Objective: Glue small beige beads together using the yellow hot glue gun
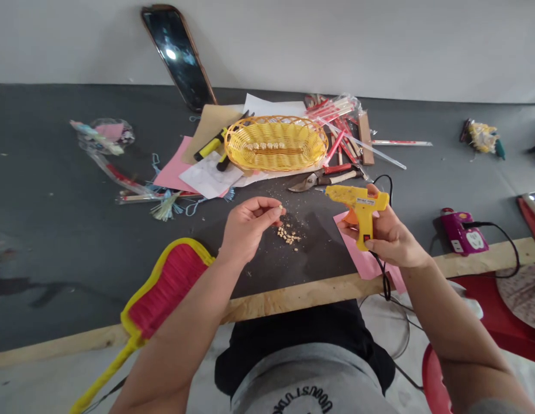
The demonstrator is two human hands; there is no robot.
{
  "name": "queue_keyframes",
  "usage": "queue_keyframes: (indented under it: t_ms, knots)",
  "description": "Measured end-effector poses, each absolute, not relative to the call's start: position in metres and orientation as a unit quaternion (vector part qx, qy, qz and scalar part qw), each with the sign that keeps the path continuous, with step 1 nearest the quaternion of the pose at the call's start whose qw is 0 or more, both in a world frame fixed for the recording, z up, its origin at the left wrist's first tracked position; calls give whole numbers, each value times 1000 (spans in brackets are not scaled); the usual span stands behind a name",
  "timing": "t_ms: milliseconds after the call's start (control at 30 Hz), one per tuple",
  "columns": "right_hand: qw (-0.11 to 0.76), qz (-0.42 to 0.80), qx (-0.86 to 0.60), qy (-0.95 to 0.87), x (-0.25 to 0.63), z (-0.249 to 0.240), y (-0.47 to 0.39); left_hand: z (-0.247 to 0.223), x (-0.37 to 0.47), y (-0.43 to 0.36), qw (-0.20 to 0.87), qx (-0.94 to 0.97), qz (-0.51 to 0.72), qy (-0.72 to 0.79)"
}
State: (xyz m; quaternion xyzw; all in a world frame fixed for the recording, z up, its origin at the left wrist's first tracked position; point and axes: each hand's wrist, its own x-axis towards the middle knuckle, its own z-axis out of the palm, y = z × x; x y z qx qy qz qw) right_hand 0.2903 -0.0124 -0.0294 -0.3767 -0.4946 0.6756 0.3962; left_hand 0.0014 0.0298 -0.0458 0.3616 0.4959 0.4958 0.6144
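My right hand point(390, 236) is wrapped round the handle of a yellow hot glue gun point(358, 201), whose nozzle points left. My left hand point(254, 221) is closed in a pinch, with a small pale piece point(281, 207) just showing at its fingertips. Below those fingertips a little pile of short pale pieces point(288, 234) lies on the dark table among fine crumbs. Beyond both hands is a yellow woven basket point(237, 156) with a row of small pale bits on a brown stick point(278, 150) inside. Pruning shears point(323, 177) lie between the basket and the glue gun.
A phone point(179, 57) leans on the wall. Wrapped chopsticks point(340, 121) and paper sheets point(175, 167) surround the basket. A red, yellow-edged fan shape point(168, 287) lies by my left forearm. Pink paper point(358, 259) sits under the glue gun. Its cord hangs near a purple power socket point(463, 233).
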Motion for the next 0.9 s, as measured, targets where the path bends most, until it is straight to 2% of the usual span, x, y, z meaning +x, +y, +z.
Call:
queue_keyframes:
  t_ms: [267, 333, 433, 500, 567, 633, 700, 767, 900]
  knots:
    - [366, 557, -549, -504, 302, -43, 1, -47, 2, 30, 610, 362, 504, 493]
    - [330, 455, -616, -552, 310, -50, 8, -47, 2, 30, 611, 359, 509, 490]
    - [234, 237, -692, -641, 321, -47, 17, -46, 4, 30, 612, 354, 514, 486]
    - [195, 103, -691, -689, 319, -36, 15, -45, 4, 30, 612, 353, 518, 482]
    - [201, 17, -654, -729, 305, -24, 6, -44, 5, 30, 612, 353, 521, 478]
    - [233, 20, -606, -760, 279, -16, -7, -44, 5, 29, 612, 358, 519, 477]
    - [236, 110, -545, -797, 248, -17, -20, -45, 5, 29, 611, 365, 515, 477]
    - [195, 184, -503, -822, 220, -25, -29, -46, 4, 28, 608, 376, 514, 474]
    - [122, 172, -507, -836, 188, -44, -29, -48, 4, 27, 597, 396, 519, 467]
